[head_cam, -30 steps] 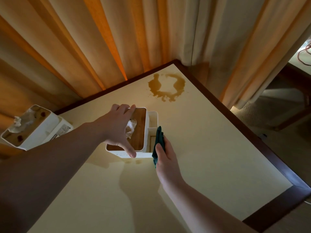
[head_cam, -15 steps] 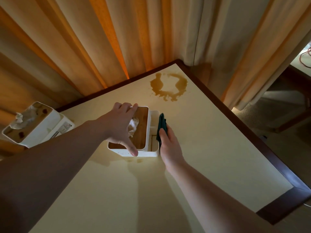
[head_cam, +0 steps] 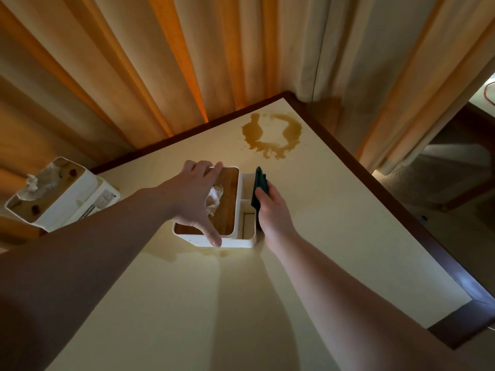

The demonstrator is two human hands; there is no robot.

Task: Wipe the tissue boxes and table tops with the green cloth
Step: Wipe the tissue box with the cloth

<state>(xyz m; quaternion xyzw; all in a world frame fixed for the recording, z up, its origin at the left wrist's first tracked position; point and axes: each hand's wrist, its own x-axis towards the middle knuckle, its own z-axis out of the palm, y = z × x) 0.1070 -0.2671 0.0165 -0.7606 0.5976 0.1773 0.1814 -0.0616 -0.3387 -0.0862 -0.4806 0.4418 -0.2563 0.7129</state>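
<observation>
A white tissue box (head_cam: 235, 242) with a wooden lid and a side compartment stands in the middle of the cream table top (head_cam: 334, 223). My left hand (head_cam: 197, 199) grips it from above, fingers on its far edge and thumb on its near edge. My right hand (head_cam: 273, 210) holds the folded green cloth (head_cam: 259, 188) flat against the box's right side wall. A second white tissue box (head_cam: 67, 199) with spots on its lid stands at the far left. A brown spill (head_cam: 273, 135) lies near the table's far corner.
Orange and beige curtains (head_cam: 187, 62) hang close behind the table's two far edges. A dark wooden border (head_cam: 401, 207) frames the table. Small brown drips (head_cam: 214, 253) lie in front of the middle box. Carpeted floor (head_cam: 428, 188) shows at the right.
My right hand has slid the green cloth along the box's right side, from its near corner toward its far end. My left hand keeps its hold on the box.
</observation>
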